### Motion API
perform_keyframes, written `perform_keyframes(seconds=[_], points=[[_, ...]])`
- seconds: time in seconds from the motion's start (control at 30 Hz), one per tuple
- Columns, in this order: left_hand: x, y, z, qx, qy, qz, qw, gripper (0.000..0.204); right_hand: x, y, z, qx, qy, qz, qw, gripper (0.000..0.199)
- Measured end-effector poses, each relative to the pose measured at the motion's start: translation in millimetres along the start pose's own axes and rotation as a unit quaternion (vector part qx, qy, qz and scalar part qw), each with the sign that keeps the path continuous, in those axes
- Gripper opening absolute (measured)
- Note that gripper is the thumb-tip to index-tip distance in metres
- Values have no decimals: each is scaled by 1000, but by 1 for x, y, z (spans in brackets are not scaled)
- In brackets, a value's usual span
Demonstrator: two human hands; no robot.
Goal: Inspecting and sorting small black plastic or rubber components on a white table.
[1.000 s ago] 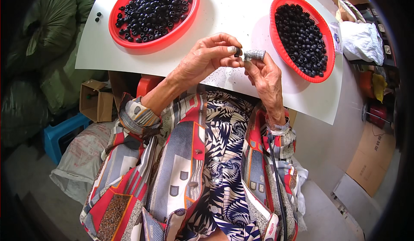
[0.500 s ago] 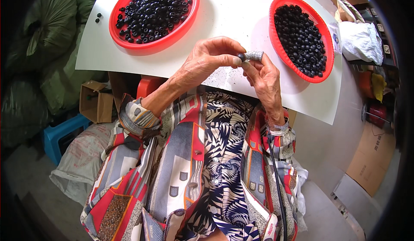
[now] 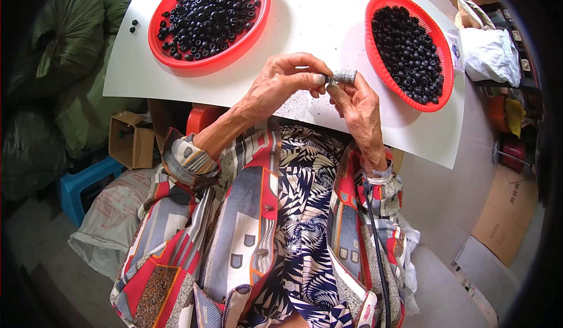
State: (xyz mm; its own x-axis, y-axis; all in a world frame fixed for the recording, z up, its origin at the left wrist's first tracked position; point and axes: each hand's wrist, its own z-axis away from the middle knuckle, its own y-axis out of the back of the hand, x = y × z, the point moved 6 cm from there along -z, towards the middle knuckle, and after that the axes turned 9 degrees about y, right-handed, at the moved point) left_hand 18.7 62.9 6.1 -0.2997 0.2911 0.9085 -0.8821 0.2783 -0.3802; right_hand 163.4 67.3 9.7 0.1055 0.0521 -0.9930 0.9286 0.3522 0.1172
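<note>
Above the near edge of the white table, my two hands meet at the fingertips. My left hand (image 3: pixel 287 81) pinches a small black round piece (image 3: pixel 327 80) between thumb and forefinger, so only a sliver of it shows. From the other side, the thumb and forefinger of my right hand (image 3: pixel 359 106) close against the piece. Grey wrapping (image 3: pixel 345 75) covers that forefinger. Whether a small tool sits in the right-hand pinch is hidden. A red round tray (image 3: pixel 256 34) of hollow black pieces lies beyond my left hand; a red ribbed basket (image 3: pixel 449 73) of similar ones stands to the right.
Dark specks and a few loose black pieces (image 3: pixel 133 25) lie on the white table (image 3: pixel 316 17). Left of it are green sacks (image 3: pixel 76 34), an opened carton (image 3: pixel 132 143) and a blue stool (image 3: pixel 88 181). A white bag (image 3: pixel 489 55) and flattened cardboard (image 3: pixel 505 213) are on the right.
My left fingers have shifted slightly and now cover more of the black piece, which showed more plainly before. Both hands stay in nearly the same place.
</note>
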Motion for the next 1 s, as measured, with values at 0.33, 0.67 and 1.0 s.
perform_keyframes(seconds=[0.33, 0.67, 1.0], points=[[2, -1, 0, 6, -15, 22, 1000, 16, -16, 10, 6, 20, 7, -23, 1000, 20], [-11, 0, -4, -23, 26, 178, 983, 18, -34, 1, 15, 19, 115, 8, 993, 30], [-14, -2, -3, -29, 39, 174, 984, 18, -31, 1, 14, 23, 121, 29, 992, 30]])
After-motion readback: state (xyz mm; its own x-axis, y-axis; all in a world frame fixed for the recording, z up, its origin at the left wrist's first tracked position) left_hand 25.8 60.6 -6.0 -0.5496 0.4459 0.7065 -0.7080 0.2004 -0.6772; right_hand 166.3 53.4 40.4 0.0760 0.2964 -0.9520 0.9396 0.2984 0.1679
